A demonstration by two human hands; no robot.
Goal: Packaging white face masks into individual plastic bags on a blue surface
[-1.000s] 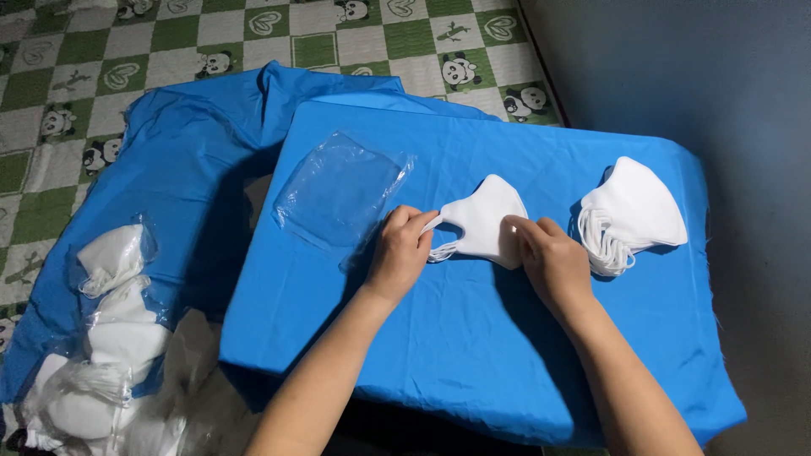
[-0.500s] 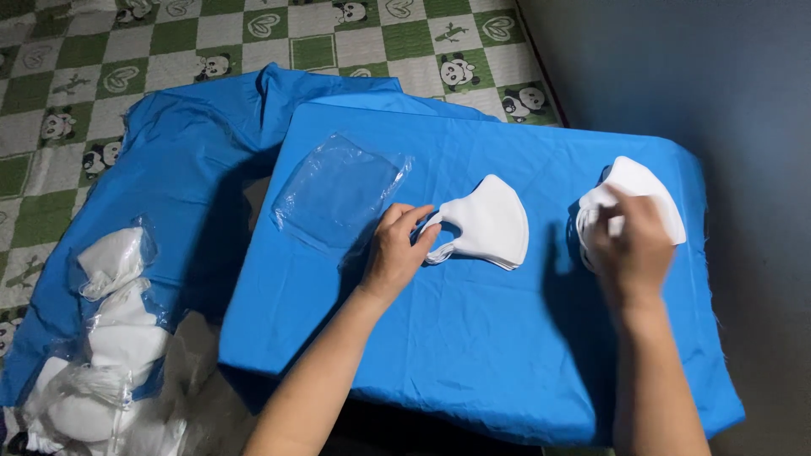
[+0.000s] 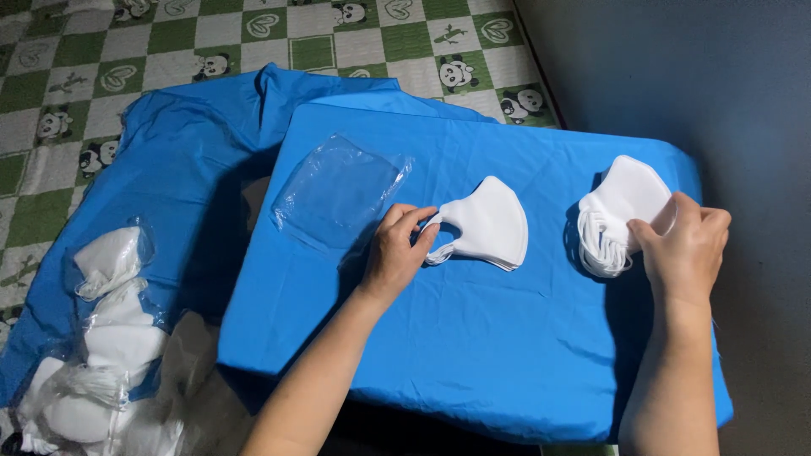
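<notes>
Blue cloth: covers the low table (image 3: 473,355) and spills onto the floor at the left.
Left hand: the left hand (image 3: 399,253) rests on the cloth, fingers curled narrow on the ear loops at the left end of the small mask stack (image 3: 486,226).
Small mask stack: white, folded, curved edge to the right, lying flat near the middle of the table.
Right hand: the right hand (image 3: 684,247) is at the table's right side, fingers pinched on the near right edge of the big mask pile (image 3: 617,207).
Big mask pile: white, thicker, its loops bunched at the lower left; well apart from the small stack.
Clear bag: an empty see-through plastic bag (image 3: 338,192), roughly square, lies flat just left of the left hand, near the table's far left corner.
Packed masks: several clear bags holding white masks (image 3: 106,321) lie in a loose row on the floor cloth at lower left.
Floor mat: green and white checks with small panda pictures (image 3: 211,34), beyond the table.
Wall: plain grey (image 3: 676,76), at the right.
</notes>
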